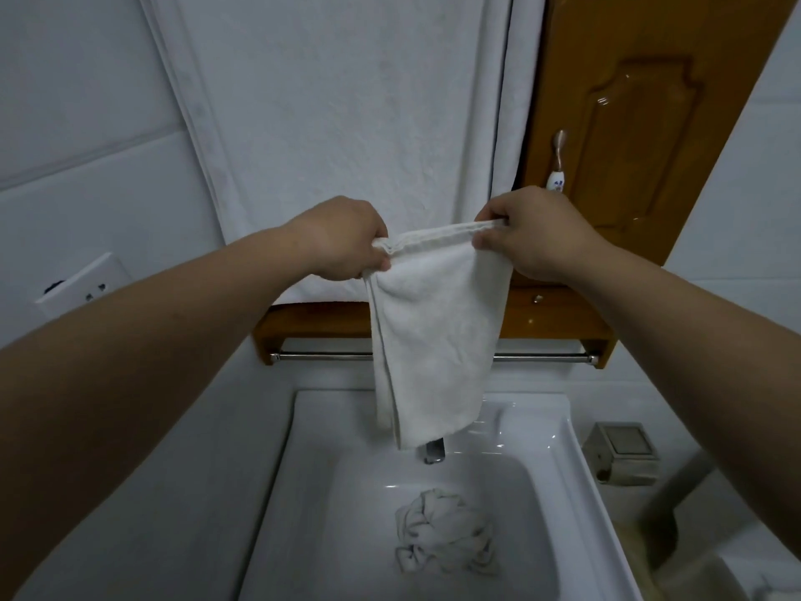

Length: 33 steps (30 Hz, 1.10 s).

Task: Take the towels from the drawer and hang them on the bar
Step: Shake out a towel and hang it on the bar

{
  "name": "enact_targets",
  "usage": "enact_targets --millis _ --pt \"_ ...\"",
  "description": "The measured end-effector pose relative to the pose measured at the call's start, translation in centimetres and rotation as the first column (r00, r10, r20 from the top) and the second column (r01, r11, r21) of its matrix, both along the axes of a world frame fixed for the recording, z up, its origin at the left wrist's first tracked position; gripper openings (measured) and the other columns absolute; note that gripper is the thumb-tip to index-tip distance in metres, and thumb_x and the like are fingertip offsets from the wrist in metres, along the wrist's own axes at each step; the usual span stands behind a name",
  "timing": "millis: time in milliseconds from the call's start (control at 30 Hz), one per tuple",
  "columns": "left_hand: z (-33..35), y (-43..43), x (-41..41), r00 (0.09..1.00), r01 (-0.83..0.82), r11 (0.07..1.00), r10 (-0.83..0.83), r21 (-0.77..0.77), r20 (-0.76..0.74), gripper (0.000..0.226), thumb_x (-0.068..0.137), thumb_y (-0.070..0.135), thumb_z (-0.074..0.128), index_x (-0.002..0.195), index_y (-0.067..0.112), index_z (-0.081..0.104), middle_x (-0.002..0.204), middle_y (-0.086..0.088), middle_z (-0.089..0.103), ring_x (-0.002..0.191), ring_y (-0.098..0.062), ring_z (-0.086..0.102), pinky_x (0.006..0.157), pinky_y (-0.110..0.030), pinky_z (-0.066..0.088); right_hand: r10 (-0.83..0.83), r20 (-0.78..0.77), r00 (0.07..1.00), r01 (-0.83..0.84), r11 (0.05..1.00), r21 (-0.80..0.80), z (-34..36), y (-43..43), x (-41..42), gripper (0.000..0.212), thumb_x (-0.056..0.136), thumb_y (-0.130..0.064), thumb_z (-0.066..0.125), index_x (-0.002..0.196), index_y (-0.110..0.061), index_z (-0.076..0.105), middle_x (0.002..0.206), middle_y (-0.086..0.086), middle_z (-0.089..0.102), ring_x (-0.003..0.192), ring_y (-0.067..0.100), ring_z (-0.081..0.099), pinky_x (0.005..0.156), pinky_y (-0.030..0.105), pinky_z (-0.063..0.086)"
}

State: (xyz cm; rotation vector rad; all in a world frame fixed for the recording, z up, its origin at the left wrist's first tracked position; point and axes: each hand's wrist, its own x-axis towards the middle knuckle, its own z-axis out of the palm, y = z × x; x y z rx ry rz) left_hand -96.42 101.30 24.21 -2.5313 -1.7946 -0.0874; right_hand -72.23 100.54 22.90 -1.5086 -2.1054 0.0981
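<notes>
Head view: left hand [342,240] pinching near-left top corner of small white towel [433,340]; right hand [526,236] pinching right corner. Held taut, hanging before steel bar [325,356], above sink [559,431]; crumpled cloth [442,531] in basin.

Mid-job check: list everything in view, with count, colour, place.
small towel: one, white, held by its top edge
large towel: one, white, hanging behind it
bar: one, silver, under the wooden shelf
sink: one, white, below the bar
crumpled cloth: one, off-white, in the sink
tap: one, silver, sink's back
cabinet door: one, brown, upper right
wall socket: one, white, left
metal box: one, grey, right of sink
left hand: one, grips the small towel's left corner
right hand: one, pinches its right corner
</notes>
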Motion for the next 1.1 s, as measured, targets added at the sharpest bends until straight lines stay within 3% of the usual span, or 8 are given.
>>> enact_targets --millis 100,233,400,533,667,800,933,1100 --pt "-0.4 0.0 0.4 0.999 -0.018 1.0 0.018 0.005 -0.027 0.033 0.095 0.042 0.058 0.077 0.015 0.064 0.077 0.0 0.067 0.074 -0.018 0.061 0.065 -0.033 0.046 -0.021 -0.121 0.992 0.028 0.998 0.057 0.3 -1.0 0.4 0.021 0.094 -0.03 0.065 0.112 -0.02 0.071 0.1 -0.004 0.065 0.091 0.012 0.058 0.079 0.031 0.05" --pt "-2.1 -0.9 1.5 0.986 0.052 0.999 -0.051 0.001 -0.158 0.032 0.1 0.042 0.047 0.083 0.015 0.051 0.094 -0.005 0.06 0.088 -0.026 0.055 0.071 -0.032 0.039 0.019 0.216 0.976 0.033 0.972 -0.233 -3.3 -1.7 0.6 0.026 0.094 -0.03 0.065 0.116 -0.017 0.071 0.109 0.002 0.07 0.09 0.015 0.061 0.072 0.027 0.047" --pt "-3.4 -1.9 2.3 0.993 0.12 0.98 -0.115 0.161 -0.039 0.026 0.102 0.033 0.043 0.082 0.017 0.047 0.082 -0.005 0.055 0.074 -0.023 0.048 0.063 -0.032 0.033 -0.18 -0.038 0.983 0.181 0.983 0.016 -1.8 -1.7 1.9 0.023 0.098 -0.029 0.059 0.116 -0.018 0.069 0.104 0.002 0.068 0.082 0.014 0.057 0.07 0.031 0.049" --pt "-3.2 -1.7 2.3 0.99 0.129 0.99 -0.125 0.063 -0.065 0.025 0.1 0.035 0.046 0.084 0.018 0.054 0.082 0.0 0.052 0.079 -0.021 0.047 0.067 -0.032 0.034 -0.063 0.162 0.985 0.098 0.971 -0.218 -1.1 -1.9 2.4 0.025 0.096 -0.031 0.064 0.116 -0.018 0.069 0.105 0.0 0.067 0.085 0.013 0.059 0.067 0.026 0.049" --pt "-3.1 -2.0 2.9 0.985 0.172 0.981 -0.172 0.087 -0.005 0.022 0.099 0.034 0.049 0.084 0.018 0.053 0.08 0.001 0.053 0.08 -0.022 0.048 0.066 -0.033 0.035 -0.155 0.051 0.987 0.156 0.988 -0.002 -1.2 -2.2 2.5 0.021 0.098 -0.03 0.058 0.113 -0.019 0.069 0.102 -0.001 0.067 0.082 0.012 0.056 0.067 0.025 0.043" --pt "-2.3 -1.8 3.7 0.99 0.135 0.981 -0.14 0.138 0.025 0.022 0.1 0.031 0.049 0.089 0.015 0.06 0.083 0.0 0.057 0.082 -0.023 0.051 0.066 -0.033 0.035 -0.078 0.128 0.989 0.104 0.971 -0.215 -0.5 -2.9 2.8 0.025 0.095 -0.029 0.065 0.116 -0.017 0.068 0.102 0.0 0.064 0.078 0.008 0.055 0.059 0.021 0.044" --pt "-3.0 -1.8 3.9 0.988 0.118 0.985 -0.129 0.122 0.082 0.019 0.099 0.034 0.05 0.087 0.022 0.058 0.09 -0.001 0.062 0.084 -0.021 0.053 0.068 -0.033 0.037 -0.139 0.001 0.99 0.138 0.979 -0.148 0.0 -3.5 3.8 0.022 0.096 -0.029 0.065 0.114 -0.019 0.069 0.105 0.001 0.065 0.078 0.007 0.052 0.061 0.021 0.044" --pt "-4.3 -2.6 5.2 0.983 0.161 0.979 -0.17 0.125 0.067 0.014 0.096 0.03 0.055 0.087 0.021 0.06 0.097 -0.006 0.066 0.088 -0.024 0.054 0.068 -0.029 0.033 -0.175 0.082 0.981 0.189 0.957 -0.218 -1.5 -4.2 4.2 0.019 0.095 -0.028 0.065 0.111 -0.019 0.07 0.101 -0.001 0.064 0.078 0.009 0.053 0.058 0.02 0.04"
